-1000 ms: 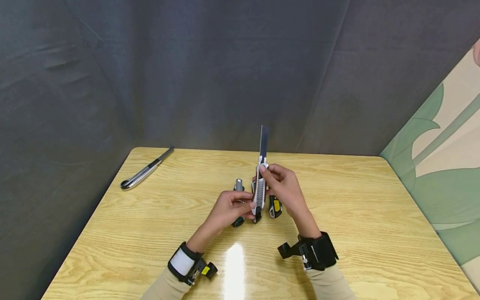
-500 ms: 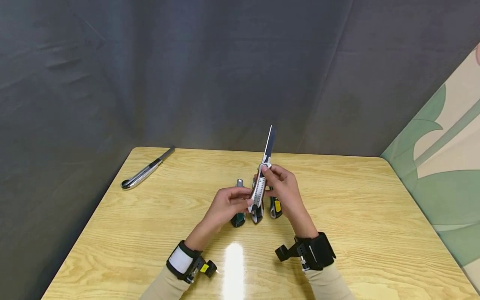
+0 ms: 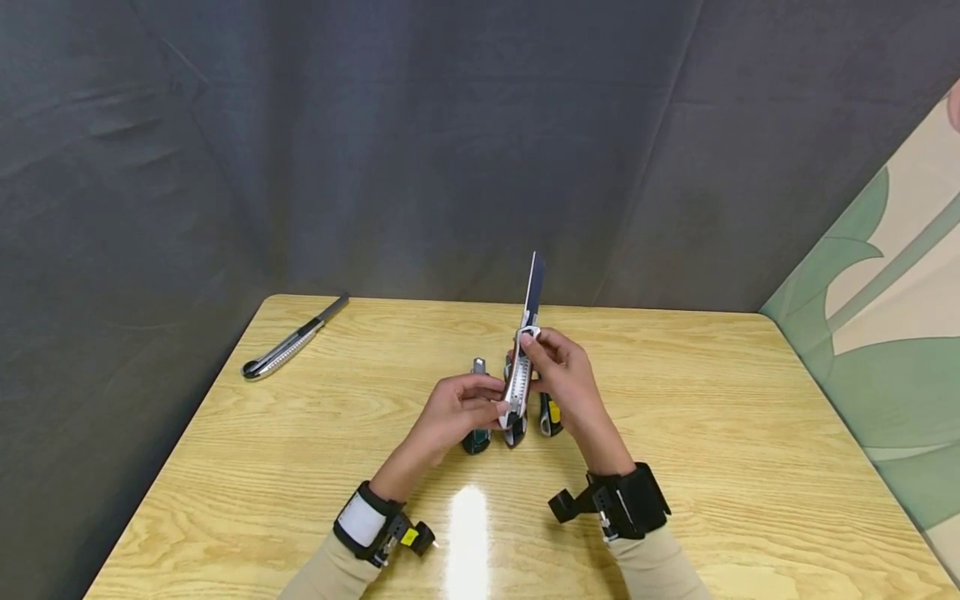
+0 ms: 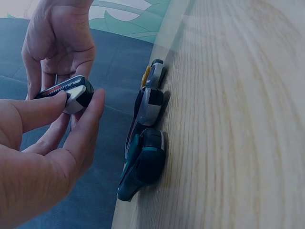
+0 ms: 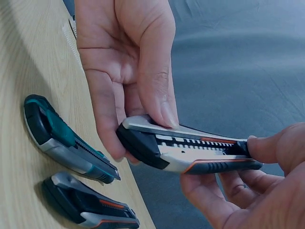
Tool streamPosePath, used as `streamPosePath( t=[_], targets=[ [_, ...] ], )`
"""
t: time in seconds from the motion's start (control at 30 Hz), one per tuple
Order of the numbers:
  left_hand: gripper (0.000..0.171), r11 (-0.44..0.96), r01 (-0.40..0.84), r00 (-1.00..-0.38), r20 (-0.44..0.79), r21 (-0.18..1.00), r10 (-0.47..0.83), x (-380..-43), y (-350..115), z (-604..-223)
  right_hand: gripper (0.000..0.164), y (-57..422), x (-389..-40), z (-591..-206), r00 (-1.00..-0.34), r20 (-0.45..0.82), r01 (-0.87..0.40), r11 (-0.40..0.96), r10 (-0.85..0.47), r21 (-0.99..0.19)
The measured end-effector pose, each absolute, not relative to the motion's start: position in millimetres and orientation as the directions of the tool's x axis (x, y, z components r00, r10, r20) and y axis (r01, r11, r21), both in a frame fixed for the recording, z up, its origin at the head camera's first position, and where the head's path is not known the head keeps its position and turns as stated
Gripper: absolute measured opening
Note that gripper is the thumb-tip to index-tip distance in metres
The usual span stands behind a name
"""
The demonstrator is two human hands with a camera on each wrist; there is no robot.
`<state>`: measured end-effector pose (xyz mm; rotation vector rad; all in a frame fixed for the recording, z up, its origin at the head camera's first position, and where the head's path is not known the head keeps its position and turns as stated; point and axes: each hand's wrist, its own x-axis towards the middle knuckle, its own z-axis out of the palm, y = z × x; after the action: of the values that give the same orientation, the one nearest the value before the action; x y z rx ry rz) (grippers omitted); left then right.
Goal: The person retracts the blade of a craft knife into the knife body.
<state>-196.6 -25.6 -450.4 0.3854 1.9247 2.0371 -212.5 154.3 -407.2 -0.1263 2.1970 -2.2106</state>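
"Where is the raised cutter (image 5: 205, 153)?"

"Off the counter (image 3: 750, 417), above and to the right of the green cutter (image 5: 59, 133), its dark blade (image 3: 536, 287) slid out."

"And who has hold of it?"

"The left hand (image 3: 452, 414) pinches its rear end; the right hand (image 3: 573, 382) grips the front, thumb at the slider (image 5: 241, 147)."

"What else lies about the green cutter?"

"An orange-marked cutter (image 5: 93, 204) just right of it, a yellow-marked cutter (image 3: 555, 413) farther right, and a long silver cutter (image 3: 287, 344) well to its left, farther back."
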Motion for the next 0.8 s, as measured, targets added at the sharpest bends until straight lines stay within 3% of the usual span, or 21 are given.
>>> streamPosePath(
  t=[0.8],
  targets=[
    [0.028,-0.066,-0.054,-0.915,-0.023,0.996,0.403,-197.9,-25.7,-453.3,0.029,151.7,-210.4,-407.1,-0.994,0.023,-0.025,0.017,-0.11,-1.0]
  ],
)
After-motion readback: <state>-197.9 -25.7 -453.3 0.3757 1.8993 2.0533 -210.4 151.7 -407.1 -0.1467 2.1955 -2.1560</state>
